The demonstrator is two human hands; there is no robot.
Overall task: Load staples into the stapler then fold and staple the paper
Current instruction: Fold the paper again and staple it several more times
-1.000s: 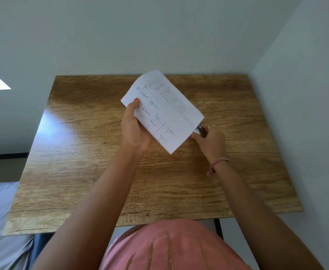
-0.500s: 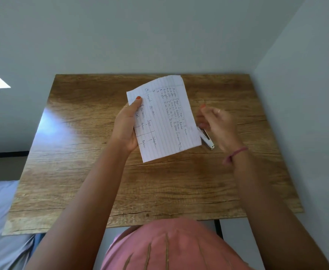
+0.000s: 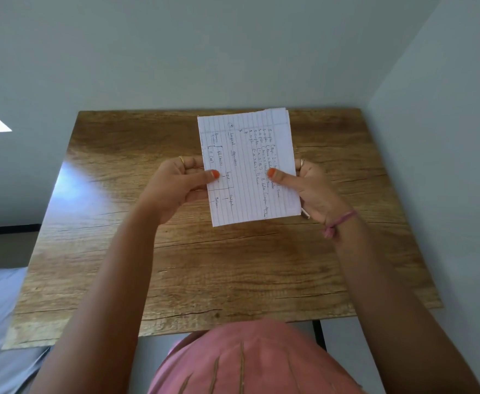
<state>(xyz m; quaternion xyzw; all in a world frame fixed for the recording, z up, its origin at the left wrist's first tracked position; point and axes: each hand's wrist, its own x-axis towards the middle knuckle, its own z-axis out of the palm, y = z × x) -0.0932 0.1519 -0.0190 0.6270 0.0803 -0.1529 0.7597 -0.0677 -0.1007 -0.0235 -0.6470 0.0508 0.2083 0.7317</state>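
Above the brown wood-grain table [image 3: 233,265], the left hand [image 3: 176,189] and right hand [image 3: 315,189] each pinch a side edge of the white lined handwritten paper [image 3: 247,166]. The small silver stapler [image 3: 305,213] peeks beneath its near right corner. Fold best with edges aligned.

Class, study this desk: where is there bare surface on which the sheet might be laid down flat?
The wooden table is bare along its left side and across the near strip under the forearms. The middle right is crowded: left hand and right hand hold the paper there, with the stapler peeking out beneath the right hand.
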